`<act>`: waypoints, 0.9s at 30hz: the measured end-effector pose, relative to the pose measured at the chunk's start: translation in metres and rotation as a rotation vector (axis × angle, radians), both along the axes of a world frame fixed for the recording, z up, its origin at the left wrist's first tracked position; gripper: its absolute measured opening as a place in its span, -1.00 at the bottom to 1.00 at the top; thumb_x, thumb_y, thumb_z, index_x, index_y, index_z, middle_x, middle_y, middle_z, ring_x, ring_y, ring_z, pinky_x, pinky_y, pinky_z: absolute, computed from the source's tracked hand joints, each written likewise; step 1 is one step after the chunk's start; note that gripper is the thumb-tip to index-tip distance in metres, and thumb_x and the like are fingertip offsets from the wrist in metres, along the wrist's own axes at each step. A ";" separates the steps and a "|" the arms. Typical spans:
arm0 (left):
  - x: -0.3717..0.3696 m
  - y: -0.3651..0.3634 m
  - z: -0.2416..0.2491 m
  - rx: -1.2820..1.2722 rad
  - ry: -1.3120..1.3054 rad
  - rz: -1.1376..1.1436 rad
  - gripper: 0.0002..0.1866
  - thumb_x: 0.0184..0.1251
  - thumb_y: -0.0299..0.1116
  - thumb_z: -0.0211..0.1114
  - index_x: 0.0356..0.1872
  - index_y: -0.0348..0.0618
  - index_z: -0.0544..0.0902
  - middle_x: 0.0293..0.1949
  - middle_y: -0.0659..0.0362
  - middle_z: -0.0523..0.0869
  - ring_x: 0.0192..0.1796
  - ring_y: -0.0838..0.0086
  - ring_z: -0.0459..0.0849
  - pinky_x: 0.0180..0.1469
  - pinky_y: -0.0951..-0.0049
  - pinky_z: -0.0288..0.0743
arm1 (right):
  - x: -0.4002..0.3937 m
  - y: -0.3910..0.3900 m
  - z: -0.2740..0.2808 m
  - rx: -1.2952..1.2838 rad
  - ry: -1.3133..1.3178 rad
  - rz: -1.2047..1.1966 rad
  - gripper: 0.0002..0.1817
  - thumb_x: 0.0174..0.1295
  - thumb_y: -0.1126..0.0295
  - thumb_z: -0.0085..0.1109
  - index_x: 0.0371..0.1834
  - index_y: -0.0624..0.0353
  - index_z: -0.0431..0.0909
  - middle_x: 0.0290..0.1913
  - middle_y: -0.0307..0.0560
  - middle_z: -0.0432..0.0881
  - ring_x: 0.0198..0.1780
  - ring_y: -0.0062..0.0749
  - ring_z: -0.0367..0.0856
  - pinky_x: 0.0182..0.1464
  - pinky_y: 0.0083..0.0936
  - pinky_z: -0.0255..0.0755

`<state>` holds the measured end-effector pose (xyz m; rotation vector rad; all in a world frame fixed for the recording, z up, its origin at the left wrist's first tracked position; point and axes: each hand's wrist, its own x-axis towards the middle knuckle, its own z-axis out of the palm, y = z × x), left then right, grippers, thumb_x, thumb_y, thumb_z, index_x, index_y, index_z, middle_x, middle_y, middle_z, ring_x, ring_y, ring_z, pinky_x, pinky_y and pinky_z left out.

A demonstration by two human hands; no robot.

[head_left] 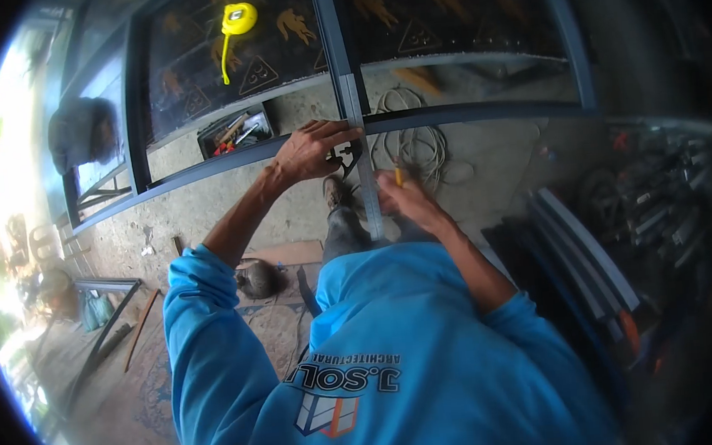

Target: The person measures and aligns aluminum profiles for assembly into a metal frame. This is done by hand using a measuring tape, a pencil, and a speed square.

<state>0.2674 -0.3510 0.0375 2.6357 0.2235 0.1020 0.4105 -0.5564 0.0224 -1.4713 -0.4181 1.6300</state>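
My left hand grips a combination square, its fingers closed around the black head and pressing the steel blade against the dark metal frame. The blade lies across the frame's near bar and runs back toward my body. Just right of the blade, my right hand is closed on a yellow pencil, which sticks up between the fingers. The hand is slightly blurred, and whether the pencil touches anything cannot be made out. Farther off, a yellow tape measure rests on a dark printed surface inside the frame.
Beneath the frame are a black toolbox with tools and a coil of cable on the concrete floor. Metal profiles are stacked at right. A patterned rug and an angled frame piece lie at left.
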 end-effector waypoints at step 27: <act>-0.204 0.166 0.020 -0.311 -0.084 1.040 -0.34 -0.24 -0.45 0.45 0.08 -0.07 0.51 -0.06 0.01 0.62 0.02 0.10 0.58 0.01 0.25 0.47 | -0.029 0.192 0.043 0.040 -0.543 0.174 -0.71 0.23 0.23 0.19 -0.17 0.25 0.63 -0.63 -0.27 0.50 -0.70 -0.69 0.34 -0.66 -0.69 0.21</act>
